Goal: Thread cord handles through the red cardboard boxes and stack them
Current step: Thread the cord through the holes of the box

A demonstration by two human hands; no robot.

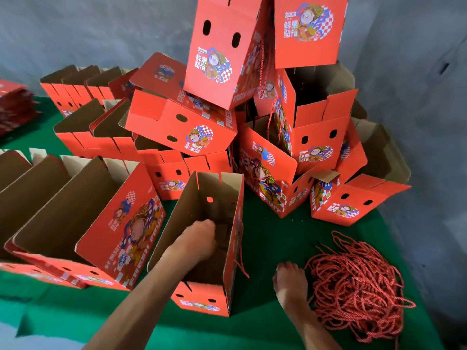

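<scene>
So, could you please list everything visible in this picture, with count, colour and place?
open box: one, red outside and brown inside, front centre, a red cord hanging on its right side
row of open boxes: several, red, left side
pile of boxes: many, red with a printed cartoon figure, stacked at the back centre and right
flat boxes: a stack, red, far left edge
cords: a loose heap, red, front right
table cover: one, green, under everything
wall: grey, behind
left hand: inside the front box, fingers hidden
right hand: at the heap's left edge, touching the cords
</scene>
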